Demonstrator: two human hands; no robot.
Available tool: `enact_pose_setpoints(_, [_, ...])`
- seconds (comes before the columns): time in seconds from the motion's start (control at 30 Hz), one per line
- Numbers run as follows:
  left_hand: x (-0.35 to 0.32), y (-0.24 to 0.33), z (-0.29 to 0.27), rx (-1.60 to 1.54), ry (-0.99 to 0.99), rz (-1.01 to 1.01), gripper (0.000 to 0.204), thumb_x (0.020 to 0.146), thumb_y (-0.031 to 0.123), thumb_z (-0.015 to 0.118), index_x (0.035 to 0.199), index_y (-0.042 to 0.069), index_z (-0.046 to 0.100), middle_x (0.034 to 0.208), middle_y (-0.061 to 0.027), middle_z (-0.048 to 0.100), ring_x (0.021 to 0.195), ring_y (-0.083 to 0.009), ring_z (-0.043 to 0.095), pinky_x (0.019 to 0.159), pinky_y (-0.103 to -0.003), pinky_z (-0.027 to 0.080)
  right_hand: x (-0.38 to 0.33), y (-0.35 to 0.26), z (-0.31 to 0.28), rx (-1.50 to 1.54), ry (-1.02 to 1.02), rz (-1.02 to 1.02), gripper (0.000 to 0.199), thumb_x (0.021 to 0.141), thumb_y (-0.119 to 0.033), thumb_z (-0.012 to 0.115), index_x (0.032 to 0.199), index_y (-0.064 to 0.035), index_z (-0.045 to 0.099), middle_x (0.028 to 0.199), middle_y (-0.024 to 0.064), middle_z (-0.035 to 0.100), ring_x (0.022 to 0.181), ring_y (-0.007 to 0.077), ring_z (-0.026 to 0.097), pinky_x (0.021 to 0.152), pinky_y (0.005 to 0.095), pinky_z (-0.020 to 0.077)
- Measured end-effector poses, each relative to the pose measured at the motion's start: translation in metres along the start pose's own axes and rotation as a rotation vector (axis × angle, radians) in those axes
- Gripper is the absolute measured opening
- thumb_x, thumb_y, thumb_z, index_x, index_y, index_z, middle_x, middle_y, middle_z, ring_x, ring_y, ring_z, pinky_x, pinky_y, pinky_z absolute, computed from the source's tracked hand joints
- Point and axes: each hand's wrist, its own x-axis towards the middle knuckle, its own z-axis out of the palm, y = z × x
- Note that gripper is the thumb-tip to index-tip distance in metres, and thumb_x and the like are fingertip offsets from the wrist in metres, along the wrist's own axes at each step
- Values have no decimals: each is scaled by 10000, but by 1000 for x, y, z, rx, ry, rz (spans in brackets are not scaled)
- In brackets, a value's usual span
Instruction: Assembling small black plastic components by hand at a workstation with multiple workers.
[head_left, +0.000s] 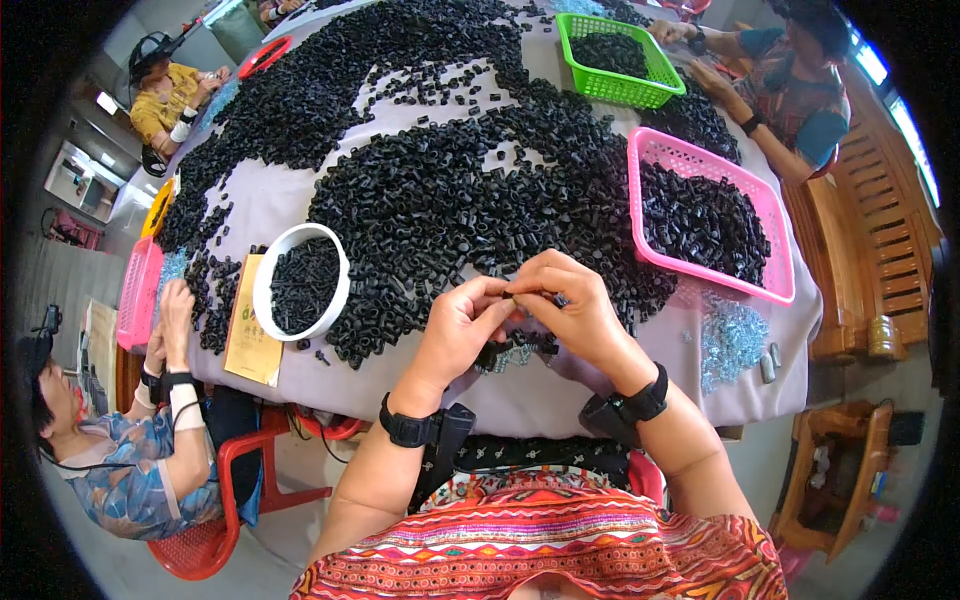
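Close together over the near side of the table, both my hands pinch one small black piece (pixel 509 299), mostly hidden by my fingertips. My left hand (pixel 463 325) has its thumb and forefinger closed on it from the left. From the other side, my right hand (pixel 572 308) grips it between thumb and fingers. Beyond them spreads a big heap of short black tube-like pieces (pixel 430 200). A white round bowl (pixel 342 262) of small black parts stands to the left. Below my hands lie a few black pieces and some clear bluish bits (pixel 512 357).
At the right stands a pink basket (pixel 785 270) of black pieces, with a green basket (pixel 625 95) behind it. A pile of clear bluish bits (pixel 735 340) lies near the right table edge. A brown envelope (pixel 250 350) is beside the bowl. Other people sit left and right.
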Motion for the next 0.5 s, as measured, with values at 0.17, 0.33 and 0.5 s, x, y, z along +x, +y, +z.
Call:
enact_pose_setpoints(0.17, [-2, 2, 0, -29, 74, 24, 151, 979, 98, 602, 1102, 10, 615, 900, -56, 715, 691, -54, 614, 618, -198, 496, 3, -3, 1, 13, -22, -49, 161, 857, 8, 656, 1004, -16, 716, 981, 86, 643, 785, 160, 637, 666, 269, 512])
enact_pose_setpoints(0.33, [2, 0, -6, -42, 273, 153, 124, 969, 138, 617, 1052, 45, 616, 906, -56, 717, 683, -45, 581, 647, -189, 480, 6, -5, -13, -107, 36, 135, 142, 846, -3, 660, 981, -3, 700, 905, 72, 638, 757, 141, 626, 675, 266, 506])
enact_pose_setpoints(0.5, [4, 2, -4, -9, 306, 187, 146, 973, 148, 623, 1070, 39, 629, 903, -47, 713, 677, -42, 569, 633, -187, 469, 1, -2, -11, -183, -114, 60, 104, 824, -41, 681, 920, -2, 680, 847, 114, 620, 738, 260, 650, 665, 347, 526])
